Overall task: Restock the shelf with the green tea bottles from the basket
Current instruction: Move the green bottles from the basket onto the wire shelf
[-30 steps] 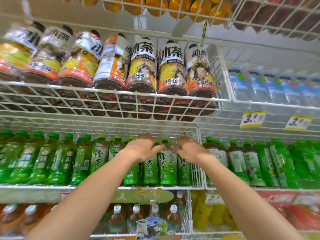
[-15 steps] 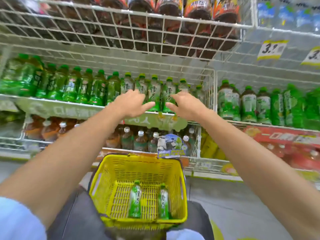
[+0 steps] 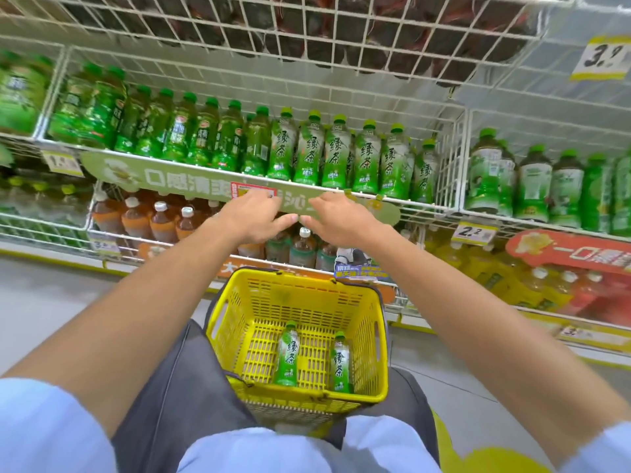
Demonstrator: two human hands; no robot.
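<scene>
Now both hands are lower than half a second ago. The left hand [image 3: 254, 216] and right hand [image 3: 341, 220] were then level with the labels of the shelved green tea bottles [image 3: 334, 151]; a second ago they were up at those bottles' caps. At this moment they hover above the far rim of the yellow basket [image 3: 381, 336], in front of the green banner strip [image 3: 164, 174] on the shelf edge. The hands have also drawn closer together, so that the thumb tips nearly meet. Both are palm down, the fingers [image 3: 264, 196] loose and slightly bent, holding nothing.

Inside the basket two green tea bottles remain as before: the left bottle [image 3: 288, 353] and the right bottle [image 3: 340, 361] lie side by side on its slatted floor, a little apart, green caps toward the far wall. The basket itself sits on the person's lap, on grey trousers [image 3: 184, 387], unmoved.

Above and beyond the basket, the shelf row of green tea stands upright and full to the wire divider [image 3: 450, 158]. Just beyond the basket's far rim, brown tea bottles [image 3: 160, 220] fill the lower shelf. A yellow price tag [image 3: 473, 232] hangs up and to the right of the basket.
</scene>
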